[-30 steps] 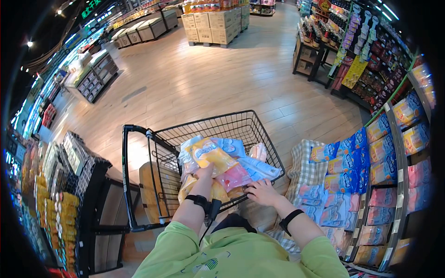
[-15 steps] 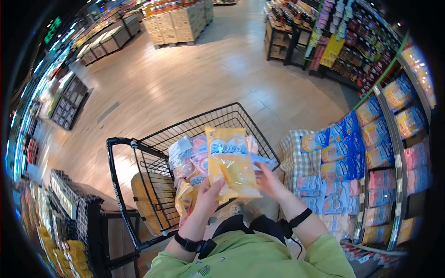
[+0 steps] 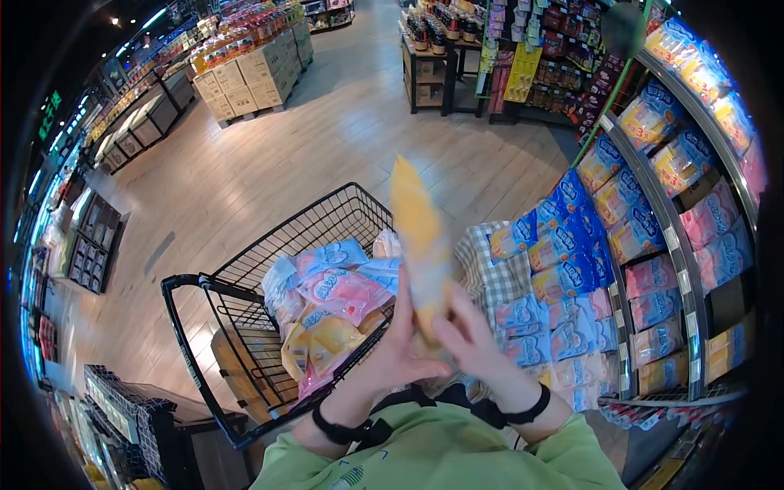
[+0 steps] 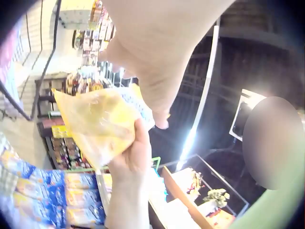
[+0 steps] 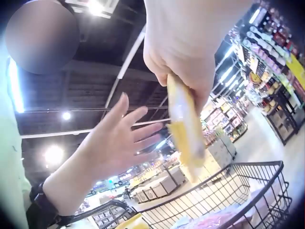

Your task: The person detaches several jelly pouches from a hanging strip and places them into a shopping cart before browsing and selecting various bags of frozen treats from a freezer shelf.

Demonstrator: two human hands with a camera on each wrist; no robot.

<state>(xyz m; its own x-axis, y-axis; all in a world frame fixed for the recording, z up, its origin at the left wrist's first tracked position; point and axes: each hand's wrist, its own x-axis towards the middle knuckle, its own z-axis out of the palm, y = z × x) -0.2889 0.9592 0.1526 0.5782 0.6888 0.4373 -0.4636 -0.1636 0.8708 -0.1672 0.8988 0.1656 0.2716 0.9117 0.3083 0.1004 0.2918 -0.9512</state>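
Note:
A yellow plastic snack bag (image 3: 415, 220), turned nearly edge-on in the head view, stands upright in front of the person. The right hand (image 3: 478, 339) grips its lower part, thumb on one face in the left wrist view. Beside it, the left hand (image 3: 396, 355) has its fingers extended; the right wrist view shows this left hand (image 5: 119, 138) spread and apart from the bag. Below and left is a black wire shopping cart (image 3: 353, 185) holding a pink bag (image 3: 347, 296), a yellow bag (image 3: 318, 341) and a blue bag (image 3: 328, 256).
Shelves on the right carry rows of blue-and-yellow bags (image 3: 559, 237) and pink bags (image 3: 653, 278). A checkered cloth (image 3: 482, 261) hangs by the display. Stacked cartons (image 3: 245, 82) stand farther off on the wooden floor (image 3: 327, 147). A black rack (image 3: 151, 408) is at lower left.
The left hand lifted the yellow bag out of the cart, then let go as the right hand took it. The bag turned from face-on to edge-on and moved right. The view swung right.

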